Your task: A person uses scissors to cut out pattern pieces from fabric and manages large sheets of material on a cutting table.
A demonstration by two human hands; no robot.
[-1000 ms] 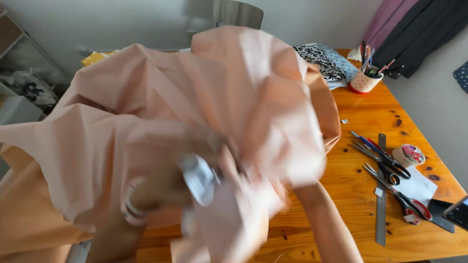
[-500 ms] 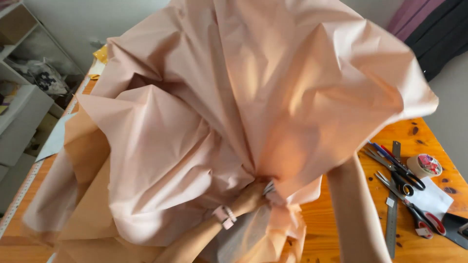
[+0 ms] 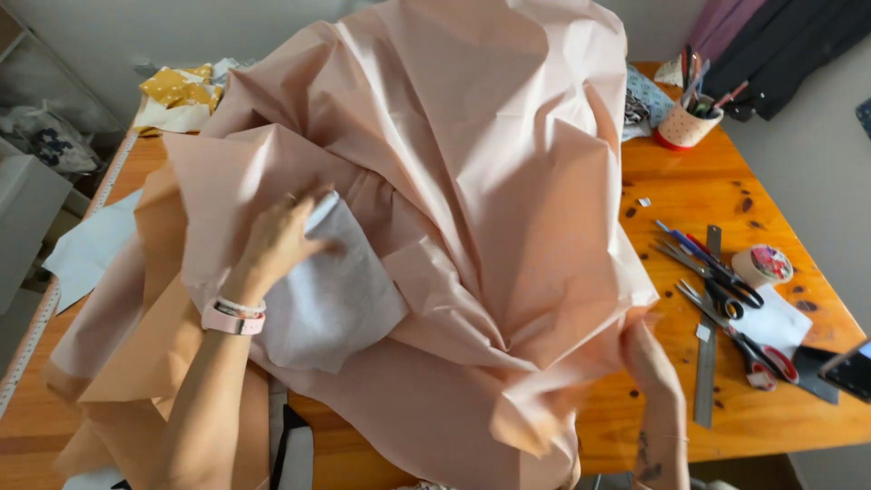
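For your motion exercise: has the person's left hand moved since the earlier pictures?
Yes. The left hand has left the bunched fabric near the table's front edge and gone up and leftward, farther from the scissors, onto a white fabric piece.

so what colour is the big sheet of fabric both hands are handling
Pale peach-pink fabric, plain with no print; it shows in the head view.

Large peach fabric point(image 3: 472, 181), heavily creased, billowed up and draped over the wooden surface point(image 3: 689, 200). Small white fabric piece point(image 3: 336, 295), flat against its front folds, lower left of centre.
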